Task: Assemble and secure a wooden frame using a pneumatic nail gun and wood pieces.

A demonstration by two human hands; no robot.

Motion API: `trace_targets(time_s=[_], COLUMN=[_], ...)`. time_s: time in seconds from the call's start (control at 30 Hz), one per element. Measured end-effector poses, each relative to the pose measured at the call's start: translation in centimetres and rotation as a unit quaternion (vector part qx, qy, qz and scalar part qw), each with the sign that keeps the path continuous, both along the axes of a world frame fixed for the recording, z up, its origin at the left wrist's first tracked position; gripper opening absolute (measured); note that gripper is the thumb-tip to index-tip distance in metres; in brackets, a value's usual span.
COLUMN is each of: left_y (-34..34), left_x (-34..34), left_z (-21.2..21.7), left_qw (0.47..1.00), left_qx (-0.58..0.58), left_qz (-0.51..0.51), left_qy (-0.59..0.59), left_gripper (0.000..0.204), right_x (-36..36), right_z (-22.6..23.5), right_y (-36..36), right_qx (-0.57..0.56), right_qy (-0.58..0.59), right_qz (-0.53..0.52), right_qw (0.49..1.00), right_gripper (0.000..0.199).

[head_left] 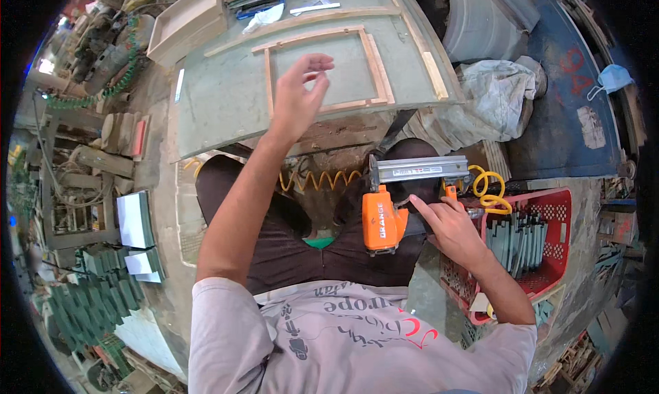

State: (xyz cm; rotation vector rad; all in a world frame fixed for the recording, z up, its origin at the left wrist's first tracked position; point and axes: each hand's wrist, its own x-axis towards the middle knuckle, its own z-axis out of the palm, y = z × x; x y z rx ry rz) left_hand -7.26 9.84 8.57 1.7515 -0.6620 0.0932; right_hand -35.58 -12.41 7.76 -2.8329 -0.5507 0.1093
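Observation:
My left hand (305, 85) is raised over the wooden frame (374, 64), its fingers loosely bent, thumb apart, nothing in it. The frame is a rectangle of thin light strips lying on a grey-green table (226, 109). Over my right thigh, my right hand (453, 226) grips an orange air nail gun (382, 219), with the index finger stretched toward the trigger area. Its handle is partly hidden by the hand. A silver magazine (422, 167) runs along the gun's far side. From its right end, a yellow coiled hose (491, 188) hangs.
Loose wooden strips (432, 75) lie around the frame. A wooden drawer box (185, 23) stands at the table's far left. A red crate (563, 222) of grey-green strips sits to my right, below a blue panel (570, 119). Stacked green pieces (89, 305) lie on the left.

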Motion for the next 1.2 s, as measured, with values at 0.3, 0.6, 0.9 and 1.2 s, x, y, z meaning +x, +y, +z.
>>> trace_targets(time_s=[0.3, 0.6, 0.9, 1.2], left_y=[8.3, 10.8, 12.3, 11.6], left_x=[2.3, 2.4, -1.4, -3.1], left_z=[-1.9, -4.0, -3.5, -5.4], left_qw=[0.993, 0.985, 0.993, 0.98], left_qx=[0.01, 0.047, 0.089, 0.121], left_qz=[0.118, 0.145, 0.082, 0.118], left_qy=[-0.004, 0.078, -0.008, -0.102], left_gripper=[0.021, 0.021, 0.027, 0.036], right_x=[0.3, 4.6, 12.4, 24.3], right_z=[1.2, 4.8, 5.7, 2.7], right_y=[0.8, 2.9, 8.4, 14.3], right_qx=[0.025, 0.043, 0.155, 0.267], right_qy=[0.081, 0.112, -0.038, -0.044], right_qz=[-0.03, -0.01, -0.03, -0.114], right_qw=[0.996, 0.993, 0.987, 0.956], right_gripper=[0.083, 0.08, 0.036, 0.023])
